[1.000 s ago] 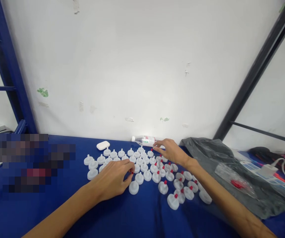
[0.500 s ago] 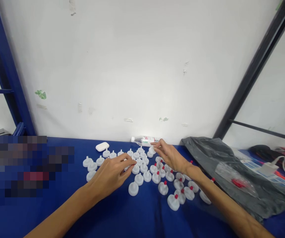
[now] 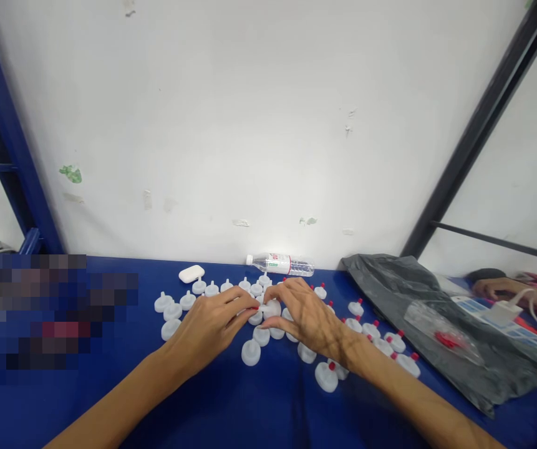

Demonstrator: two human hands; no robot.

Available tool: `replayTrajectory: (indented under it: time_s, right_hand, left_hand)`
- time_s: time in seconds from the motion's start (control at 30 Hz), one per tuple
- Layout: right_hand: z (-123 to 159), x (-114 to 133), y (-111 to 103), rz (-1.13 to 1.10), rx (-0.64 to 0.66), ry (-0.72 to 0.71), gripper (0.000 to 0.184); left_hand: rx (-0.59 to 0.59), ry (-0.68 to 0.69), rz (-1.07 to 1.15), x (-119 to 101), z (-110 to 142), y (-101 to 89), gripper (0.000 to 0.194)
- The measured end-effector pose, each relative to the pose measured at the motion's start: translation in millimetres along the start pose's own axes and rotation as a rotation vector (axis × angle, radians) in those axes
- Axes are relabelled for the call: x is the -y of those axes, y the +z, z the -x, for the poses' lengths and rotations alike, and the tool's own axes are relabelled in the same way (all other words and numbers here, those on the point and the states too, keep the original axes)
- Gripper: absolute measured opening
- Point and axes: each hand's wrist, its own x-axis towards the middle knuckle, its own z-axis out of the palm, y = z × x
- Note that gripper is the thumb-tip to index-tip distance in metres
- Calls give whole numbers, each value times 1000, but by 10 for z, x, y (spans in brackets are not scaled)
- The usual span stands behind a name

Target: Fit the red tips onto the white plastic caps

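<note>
My right hand (image 3: 308,315) grips a white nozzle cap (image 3: 272,308) between thumb and fingers, tilted so its spout points left. Facing it, my left hand (image 3: 212,324) pinches a small red tip (image 3: 256,307) at the spout's end; whether the tip is seated I cannot tell. Around and beneath both hands stand several plain white nozzle caps (image 3: 251,353), mostly spout up. To the right, partly hidden by my right forearm, are several nozzle caps with red tips (image 3: 327,376).
A clear bottle (image 3: 280,264) lies along the wall behind the caps. A white rounded case (image 3: 191,274) rests at the back left. On the right, a grey plastic sheet (image 3: 390,284) carries a clear bag with red tips (image 3: 448,340). Another person's hand (image 3: 499,288) shows beyond.
My right hand has come left and nearer from the back of the caps, bringing a white nozzle cap to my left hand. My left hand has stayed nearly in place.
</note>
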Motion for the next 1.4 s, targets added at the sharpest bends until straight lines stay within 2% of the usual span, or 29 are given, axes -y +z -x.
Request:
replayTrajectory:
  time_s: [0.13, 0.27, 0.4, 0.53, 0.63, 0.73, 0.93, 1.13, 1.23, 1.33, 1.4]
  right_hand:
    - [22, 12, 27, -31, -8, 13, 34]
    - [38, 24, 18, -198, 34, 127, 36]
    - [27, 31, -15, -275, 41, 98, 37]
    - [36, 59, -9, -293, 22, 91, 37]
    - [57, 86, 30, -310, -14, 85, 25]
    - [67, 104, 82, -283, -57, 13, 10]
    - [59, 130, 165, -176, -100, -58, 3]
    - [106, 126, 212, -78, -132, -138, 14]
    - [86, 133, 214, -17, -151, -169, 13]
    - [17, 115, 182, -45, -120, -106, 6]
    - [-26, 58, 133, -59, -88, -16, 19]
  left_hand:
    - [16, 22, 18, -22, 12, 24, 15]
    - [-12, 9, 22, -6, 24, 46, 13]
    - [-24, -17, -19, 24, 18, 47, 15]
    - [56, 6, -99, -1, 13, 10, 26]
    - [116, -3, -169, -44, 23, -9, 30]
    - [158, -27, -219, -80, 37, -6, 28]
    - [184, -51, -231, -121, 13, -12, 26]
    - [177, -72, -136, -178, 4, -22, 27]
    - [177, -81, -104, -176, -9, -21, 30]
    - [179, -107, -116, -131, -41, -25, 32]
    - [183, -130, -149, -83, -57, -24, 30]
